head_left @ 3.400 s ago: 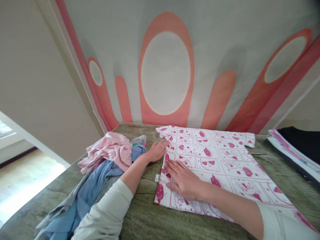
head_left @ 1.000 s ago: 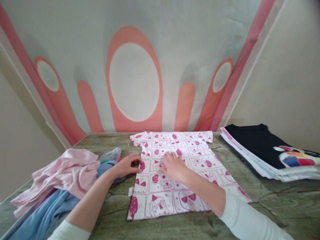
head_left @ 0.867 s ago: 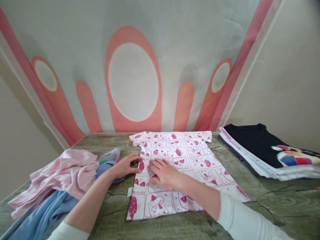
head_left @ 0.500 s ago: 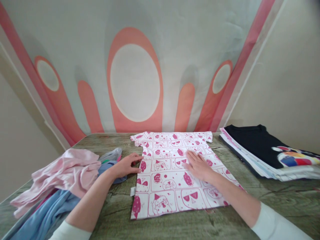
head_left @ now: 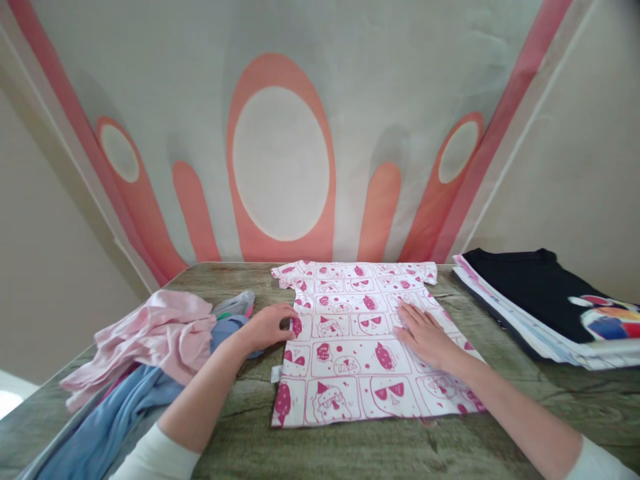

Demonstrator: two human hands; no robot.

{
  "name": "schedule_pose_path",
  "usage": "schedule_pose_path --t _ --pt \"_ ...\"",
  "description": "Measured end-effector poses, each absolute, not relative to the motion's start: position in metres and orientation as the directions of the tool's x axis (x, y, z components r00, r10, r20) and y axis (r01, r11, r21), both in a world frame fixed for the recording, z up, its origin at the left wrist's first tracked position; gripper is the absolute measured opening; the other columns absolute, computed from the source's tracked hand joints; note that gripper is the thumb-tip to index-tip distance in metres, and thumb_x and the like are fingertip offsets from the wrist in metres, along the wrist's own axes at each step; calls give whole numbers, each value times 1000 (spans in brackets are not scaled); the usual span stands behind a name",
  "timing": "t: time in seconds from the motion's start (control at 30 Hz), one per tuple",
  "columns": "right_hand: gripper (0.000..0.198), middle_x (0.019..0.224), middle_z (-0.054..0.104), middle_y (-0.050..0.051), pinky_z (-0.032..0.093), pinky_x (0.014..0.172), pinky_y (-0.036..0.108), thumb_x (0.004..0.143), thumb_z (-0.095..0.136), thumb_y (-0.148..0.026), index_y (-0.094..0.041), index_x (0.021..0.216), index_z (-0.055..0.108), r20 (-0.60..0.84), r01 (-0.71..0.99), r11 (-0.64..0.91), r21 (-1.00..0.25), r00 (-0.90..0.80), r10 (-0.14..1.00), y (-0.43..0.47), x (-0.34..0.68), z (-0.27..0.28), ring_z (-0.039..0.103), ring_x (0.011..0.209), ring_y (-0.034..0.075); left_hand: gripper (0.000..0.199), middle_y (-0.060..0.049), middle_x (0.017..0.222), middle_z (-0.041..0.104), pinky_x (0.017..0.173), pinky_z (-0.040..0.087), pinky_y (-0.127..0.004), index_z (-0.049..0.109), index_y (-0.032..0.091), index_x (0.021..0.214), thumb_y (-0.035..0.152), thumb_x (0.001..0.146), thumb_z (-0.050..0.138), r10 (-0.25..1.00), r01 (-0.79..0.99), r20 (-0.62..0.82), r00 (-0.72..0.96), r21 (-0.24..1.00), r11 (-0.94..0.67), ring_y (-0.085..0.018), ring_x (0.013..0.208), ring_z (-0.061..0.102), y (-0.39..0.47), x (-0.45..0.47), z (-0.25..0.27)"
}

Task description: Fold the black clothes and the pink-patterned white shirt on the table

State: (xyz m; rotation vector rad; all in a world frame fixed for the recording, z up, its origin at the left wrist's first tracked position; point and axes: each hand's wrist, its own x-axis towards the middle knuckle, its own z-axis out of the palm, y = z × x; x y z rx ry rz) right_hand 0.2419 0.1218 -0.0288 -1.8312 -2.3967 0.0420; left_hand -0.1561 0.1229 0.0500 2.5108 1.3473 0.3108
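A white T-shirt with pink cartoon print (head_left: 345, 347) lies spread flat on the wooden table, collar end away from me and hem toward me. My left hand (head_left: 273, 325) rests at its left edge, fingers curved and the thumb apart from them, with the fingertips touching the cloth. Lying flat on the right half of the shirt is my right hand (head_left: 425, 337), its fingers stretched out. A small white label (head_left: 276, 374) sticks out from the shirt's left side seam.
Left of the shirt is a loose heap with a pink garment (head_left: 155, 330) and a blue garment (head_left: 125, 413). A stack of folded clothes, topped by a black shirt (head_left: 525, 287), stands on the right. Behind the wooden table (head_left: 240, 447) rises a wall with a coral-patterned hanging (head_left: 283, 250).
My right hand has slid to the right across the shirt. My left hand stays at the left edge. The whole view has shifted slightly, so things appear further right.
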Motion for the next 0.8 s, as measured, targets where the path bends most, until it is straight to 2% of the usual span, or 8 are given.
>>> schedule_pose_path --t 0.17,0.37,0.5,0.63,0.7,0.8 --pt "71 149 19 4 14 110 44 88 14 -60 -16 143 23 36 956 268 -117 -265 963 117 241 -26 14 136 22 36 -6 124 56 99 33 -31 62 18 111 36 79 55 834 825 -85 545 231 -516 -23 114 51 118 -155 55" --pt "70 148 20 6 15 110 46 88 15 -58 -15 142 23 47 960 252 -123 -249 967 116 240 -24 15 136 23 50 -8 142 35 107 22 -33 41 18 133 30 85 47 847 876 -221 482 127 -466 -21 131 29 105 -144 57" --pt "71 148 19 8 12 110 46 89 17 -58 -12 142 25 62 948 284 -143 -277 959 105 226 -17 11 137 24 50 -10 146 24 107 18 -41 31 15 138 33 91 34 888 902 -159 431 82 -423 -24 135 19 90 -117 54" --pt "70 150 14 6 9 111 44 89 19 -58 -16 144 18 62 878 428 -214 -425 903 83 201 -4 8 137 24 60 -7 149 13 109 13 -42 16 19 144 51 93 21 818 818 -88 568 168 -550 -23 137 10 71 -81 44" --pt "69 150 13 6 10 111 44 89 20 -58 -17 144 17 43 843 479 -245 -484 874 75 193 1 10 137 24 63 -6 150 11 109 11 -43 13 21 144 55 92 19 797 792 -58 601 175 -585 -23 137 8 67 -71 36" --pt "68 149 14 6 9 111 44 89 20 -59 -18 144 18 23 844 474 -250 -485 874 72 196 2 11 137 23 64 -6 150 12 109 9 -43 15 21 144 57 91 21 785 779 -24 620 145 -610 -24 137 8 68 -67 26"
